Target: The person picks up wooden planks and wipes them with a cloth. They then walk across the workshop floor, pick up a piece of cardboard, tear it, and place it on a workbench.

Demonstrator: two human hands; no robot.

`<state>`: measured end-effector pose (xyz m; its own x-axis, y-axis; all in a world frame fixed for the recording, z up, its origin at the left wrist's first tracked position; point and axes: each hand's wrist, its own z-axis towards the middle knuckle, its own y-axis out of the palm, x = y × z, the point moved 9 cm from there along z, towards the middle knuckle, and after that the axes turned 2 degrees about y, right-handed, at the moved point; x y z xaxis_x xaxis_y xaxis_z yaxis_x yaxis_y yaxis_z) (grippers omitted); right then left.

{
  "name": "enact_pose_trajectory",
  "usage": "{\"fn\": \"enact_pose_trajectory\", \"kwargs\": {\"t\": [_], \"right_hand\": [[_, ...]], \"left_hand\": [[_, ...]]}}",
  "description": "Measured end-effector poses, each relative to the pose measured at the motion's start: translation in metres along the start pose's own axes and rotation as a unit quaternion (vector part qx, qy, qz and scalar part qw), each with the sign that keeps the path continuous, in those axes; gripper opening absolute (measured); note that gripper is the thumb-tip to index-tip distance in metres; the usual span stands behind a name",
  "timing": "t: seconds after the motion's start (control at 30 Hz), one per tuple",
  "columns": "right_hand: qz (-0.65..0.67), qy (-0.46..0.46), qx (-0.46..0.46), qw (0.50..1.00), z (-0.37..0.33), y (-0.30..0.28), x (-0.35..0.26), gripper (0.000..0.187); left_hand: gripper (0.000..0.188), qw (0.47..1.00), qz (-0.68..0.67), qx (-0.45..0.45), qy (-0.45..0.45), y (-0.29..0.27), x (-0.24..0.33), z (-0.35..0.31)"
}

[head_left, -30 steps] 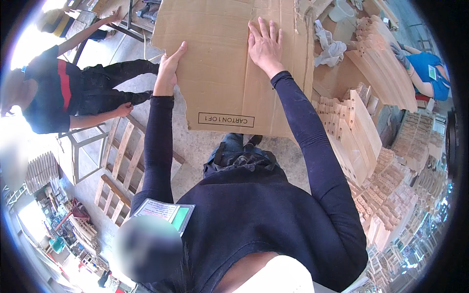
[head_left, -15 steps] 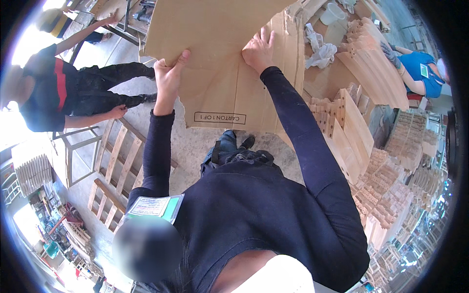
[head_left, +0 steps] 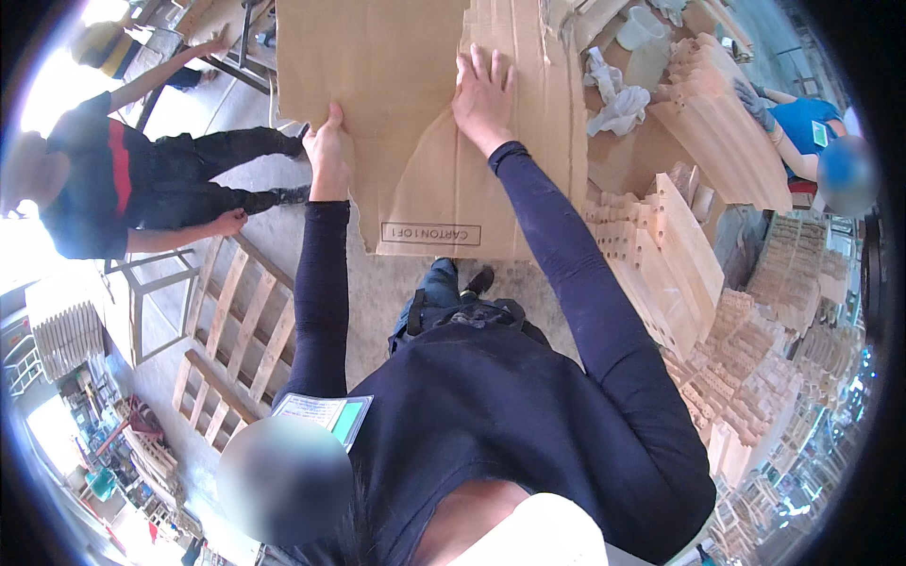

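A large brown cardboard sheet lies in front of me, over another layer of cardboard that shows along its right side. Its lower left edge is torn and uneven, and a printed box outline sits near the bottom edge. My left hand grips the sheet's left edge, thumb on top, with the other fingers mostly hidden beneath. On the right part of the cardboard, my right hand rests palm down, its fingers spread and holding nothing.
Stacks of shaped wooden parts stand at my right, near crumpled white wrapping and a white bucket. A gloved co-worker handles curved wood there. At left are another person, a metal frame and wooden pallets.
The cardboard's raised, bent upper part has come down flatter. My right hand has shifted slightly left and flattened with fingers spread. My left hand has moved a little right, still on the edge.
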<state>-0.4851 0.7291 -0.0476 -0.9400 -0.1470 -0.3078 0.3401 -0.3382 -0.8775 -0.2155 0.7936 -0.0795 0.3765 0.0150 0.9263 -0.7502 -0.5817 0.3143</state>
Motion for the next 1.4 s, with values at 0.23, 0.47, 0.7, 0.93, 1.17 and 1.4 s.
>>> {"fn": "enact_pose_trajectory", "kwargs": {"t": [0.23,0.47,0.7,0.93,1.17,1.4], "right_hand": [[-0.103,-0.047,0.024,0.993,0.001,-0.008,0.005,0.038],[-0.099,-0.057,-0.004,0.993,-0.001,0.001,0.007,0.039],[-0.073,-0.04,-0.057,0.995,0.002,0.003,0.012,0.038],[-0.105,-0.017,-0.145,0.984,0.002,0.001,0.014,0.044],[-0.152,-0.068,-0.031,0.986,0.005,0.015,0.023,0.05],[-0.081,-0.045,-0.031,0.995,0.007,0.006,0.01,0.047]], "left_hand": [[0.026,0.995,0.019,-0.07,0.069,0.021,0.04,-0.043],[0.021,0.981,0.075,-0.073,0.164,0.024,0.063,-0.087],[0.018,0.982,0.056,-0.036,0.177,0.017,0.057,-0.118],[0.018,0.982,0.027,0.004,0.188,0.007,0.06,-0.147],[0.013,0.984,-0.032,0.031,0.171,-0.017,0.086,-0.181],[0.014,0.979,-0.102,0.081,0.159,-0.058,0.088,-0.221]]}}
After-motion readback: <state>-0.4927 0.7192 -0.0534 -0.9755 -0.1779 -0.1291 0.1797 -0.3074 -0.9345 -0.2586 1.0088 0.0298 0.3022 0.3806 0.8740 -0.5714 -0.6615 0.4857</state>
